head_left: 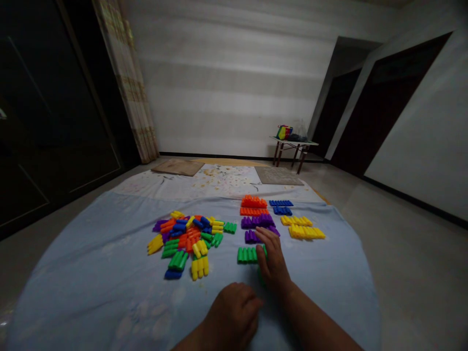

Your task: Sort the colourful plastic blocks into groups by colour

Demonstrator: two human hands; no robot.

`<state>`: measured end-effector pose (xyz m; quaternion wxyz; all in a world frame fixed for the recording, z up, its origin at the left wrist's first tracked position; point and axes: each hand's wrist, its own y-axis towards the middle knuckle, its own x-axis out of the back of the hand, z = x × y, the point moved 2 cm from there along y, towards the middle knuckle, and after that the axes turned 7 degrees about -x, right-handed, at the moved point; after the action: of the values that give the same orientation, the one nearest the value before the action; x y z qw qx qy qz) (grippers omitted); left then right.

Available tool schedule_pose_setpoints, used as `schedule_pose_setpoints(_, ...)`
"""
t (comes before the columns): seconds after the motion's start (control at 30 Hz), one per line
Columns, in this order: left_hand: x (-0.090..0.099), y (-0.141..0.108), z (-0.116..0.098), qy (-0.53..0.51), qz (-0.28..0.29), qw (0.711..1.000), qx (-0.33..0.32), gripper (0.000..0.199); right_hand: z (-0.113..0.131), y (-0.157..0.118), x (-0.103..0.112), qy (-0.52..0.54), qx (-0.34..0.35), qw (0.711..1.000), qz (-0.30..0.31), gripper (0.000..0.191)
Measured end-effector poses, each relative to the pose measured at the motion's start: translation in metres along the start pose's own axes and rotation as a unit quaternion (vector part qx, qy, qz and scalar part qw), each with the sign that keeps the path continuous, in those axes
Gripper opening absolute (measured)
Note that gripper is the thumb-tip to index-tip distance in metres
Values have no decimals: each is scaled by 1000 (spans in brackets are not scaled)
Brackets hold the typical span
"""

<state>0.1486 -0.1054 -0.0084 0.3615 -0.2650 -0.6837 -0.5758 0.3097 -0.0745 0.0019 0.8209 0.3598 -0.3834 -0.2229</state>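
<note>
My right hand (pixel 272 261) lies over the right end of a row of green finger-like plastic blocks (pixel 247 255), thumb and fingers apart and touching the row's end. Some green shows under its palm. Just beyond the fingertips are purple block rows (pixel 256 222), partly covered by the hand. Closer to me, my left hand (pixel 234 312) is closed with curled fingers; whatever is inside is hidden. Left of both hands spreads a mixed pile of blocks (pixel 192 236) in green, yellow, orange, blue and purple.
Orange rows (pixel 254 202), blue rows (pixel 281 203) and yellow rows (pixel 306 232) lie sorted on the cloth-covered table (pixel 120 273). Two flat boards, a brown one (pixel 178 166) and a greyish one (pixel 278 175), rest at the far edge. A small side table (pixel 292 142) stands by the wall.
</note>
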Motion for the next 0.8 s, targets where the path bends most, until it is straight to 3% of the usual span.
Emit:
schedule_pose_setpoints(0.43,-31,-16,-8,58,-20,997,-55,6,-3,-12,10,7,-24,1000,18,40)
schedule_pose_setpoints(0.6,-16,-13,-6,25,7,1000,-13,19,-11,4,17,27,-73,997,-17,31)
schedule_pose_setpoints(0.8,7,-5,8,-29,21,996,79,29,-53,25,35,-8,-114,988,-107,29)
